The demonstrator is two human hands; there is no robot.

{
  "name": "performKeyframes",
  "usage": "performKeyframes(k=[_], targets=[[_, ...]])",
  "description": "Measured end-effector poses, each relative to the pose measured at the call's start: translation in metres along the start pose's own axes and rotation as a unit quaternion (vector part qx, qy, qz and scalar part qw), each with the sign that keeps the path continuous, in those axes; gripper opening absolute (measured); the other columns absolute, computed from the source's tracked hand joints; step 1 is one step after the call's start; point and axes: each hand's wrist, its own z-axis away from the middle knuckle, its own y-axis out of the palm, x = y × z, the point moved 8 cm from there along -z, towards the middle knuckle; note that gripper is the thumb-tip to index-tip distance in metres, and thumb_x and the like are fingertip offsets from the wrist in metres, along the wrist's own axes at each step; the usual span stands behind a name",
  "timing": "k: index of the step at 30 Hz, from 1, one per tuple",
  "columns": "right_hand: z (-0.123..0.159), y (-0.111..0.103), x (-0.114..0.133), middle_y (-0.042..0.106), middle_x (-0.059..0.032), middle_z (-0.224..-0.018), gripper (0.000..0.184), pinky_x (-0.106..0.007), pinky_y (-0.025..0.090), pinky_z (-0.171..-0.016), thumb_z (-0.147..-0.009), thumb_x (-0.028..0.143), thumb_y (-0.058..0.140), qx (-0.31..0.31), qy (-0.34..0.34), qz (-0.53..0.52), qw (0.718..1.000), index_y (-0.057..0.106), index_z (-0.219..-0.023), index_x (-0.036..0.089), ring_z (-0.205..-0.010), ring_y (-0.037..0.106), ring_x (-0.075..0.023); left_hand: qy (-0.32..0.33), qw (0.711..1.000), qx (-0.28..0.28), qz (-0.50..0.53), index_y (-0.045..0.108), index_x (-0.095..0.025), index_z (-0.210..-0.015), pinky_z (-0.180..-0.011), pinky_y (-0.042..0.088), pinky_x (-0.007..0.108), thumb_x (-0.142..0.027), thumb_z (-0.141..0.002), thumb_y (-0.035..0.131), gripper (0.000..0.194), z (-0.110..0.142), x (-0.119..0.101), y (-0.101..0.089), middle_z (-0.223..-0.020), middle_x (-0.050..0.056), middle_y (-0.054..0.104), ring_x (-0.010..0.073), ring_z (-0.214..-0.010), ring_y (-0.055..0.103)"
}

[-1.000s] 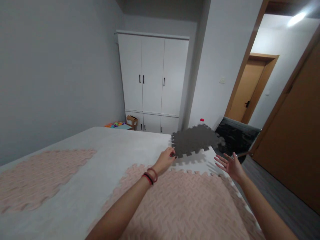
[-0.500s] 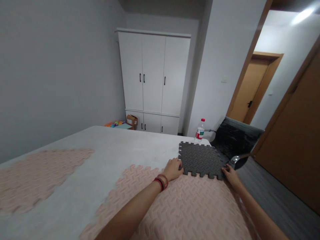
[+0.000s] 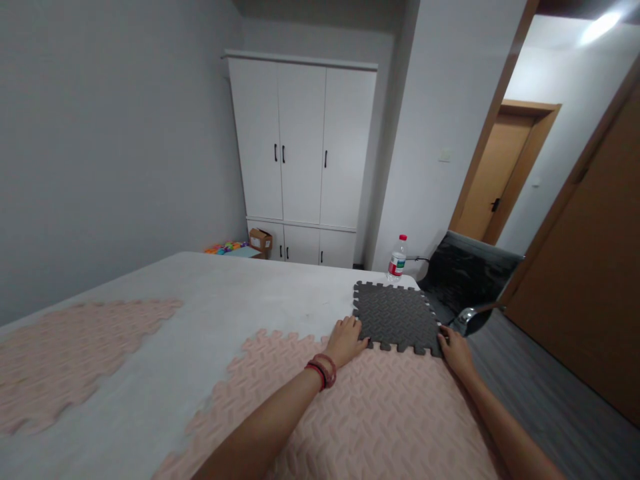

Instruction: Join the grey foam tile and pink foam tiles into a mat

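Our left grip (image 3: pixel 346 341) rests at the near left corner of the dark grey foam tile (image 3: pixel 397 315), palm down, fingers half curled at its side and the thumb reaching along the near edge; we cannot tell whether it pinches the foam or only presses on it. Our right grip (image 3: pixel 456 348) is at the near right corner, fingers bent and partly closed against the edge, their undersides hidden, so we cannot tell how firmly they hold. The tile lies flat at the far right of the white counter (image 3: pixel 225 293), its toothed near edge along the far edge of the pink foam mat (image 3: pixel 395 407); we cannot make out whether the teeth lock. Red and dark bands (image 3: pixel 321 371) circle our left wrist. Just beyond the tile stands a clear bottle (image 3: pixel 397 258) with a red cap, and to its right is a black chair (image 3: pixel 467 275). A second pink mat (image 3: pixel 75 357) lies well apart at the left. Beyond the counter, a cardboard box (image 3: pixel 261 243) sits before a white wardrobe (image 3: pixel 303 140).
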Motion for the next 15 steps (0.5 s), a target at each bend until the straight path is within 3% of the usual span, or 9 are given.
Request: performKeyframes(k=[9,15], targets=[[-0.005,0.015,-0.002,0.057,-0.0122,-0.116,0.044,-0.039,0.038,-0.091,-0.086,0.035,0.031,0.027,-0.027,0.091,0.995,0.053,-0.12,0.017,-0.11,0.05,-0.0258,-0.002,0.999,-0.013,-0.029,0.054,-0.016,-0.103,-0.09,0.038,0.042,-0.045,-0.083,0.051,0.035,0.003,0.0,0.001,-0.106,0.006,0.054,0.0218,-0.103,0.048],[0.001,0.008,0.02,0.055,-0.0174,-0.115,0.042,-0.045,0.038,-0.089,-0.087,0.029,0.029,0.018,-0.047,0.142,0.989,0.056,-0.116,0.015,-0.11,0.048,-0.0309,0.042,0.998,-0.006,-0.035,0.052,-0.019,-0.112,-0.091,0.034,0.044,-0.036,-0.085,0.048,0.032,0.002,-0.013,-0.002,-0.109,0.012,0.052,0.0268,-0.106,0.045]])
